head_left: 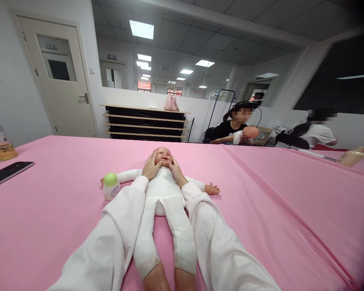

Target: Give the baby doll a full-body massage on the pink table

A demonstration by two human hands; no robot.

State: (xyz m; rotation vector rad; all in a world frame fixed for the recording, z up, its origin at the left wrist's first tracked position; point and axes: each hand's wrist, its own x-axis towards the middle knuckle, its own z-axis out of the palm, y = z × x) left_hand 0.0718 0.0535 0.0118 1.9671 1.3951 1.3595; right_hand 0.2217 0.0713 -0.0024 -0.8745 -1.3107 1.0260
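A baby doll (165,184) with a white cloth body lies on its back on the pink tablecloth (261,226), its head at the far end and its legs toward me. My left hand (151,165) rests along one side of the doll's face, fingers stretched out. Against the other cheek lies my right hand (176,171), also with fingers extended and the thumb near the chin. Both palms touch the face without gripping it. Beside the doll's hand at the left stands a white bottle with a green cap (111,186), close to my left sleeve.
At the left edge are a phone (10,173) and a bottle of yellowish liquid (0,139). A pump bottle (351,157) lies at the far right. Beyond the table, one person (230,127) holds another doll; a second person (321,133) sits farther right.
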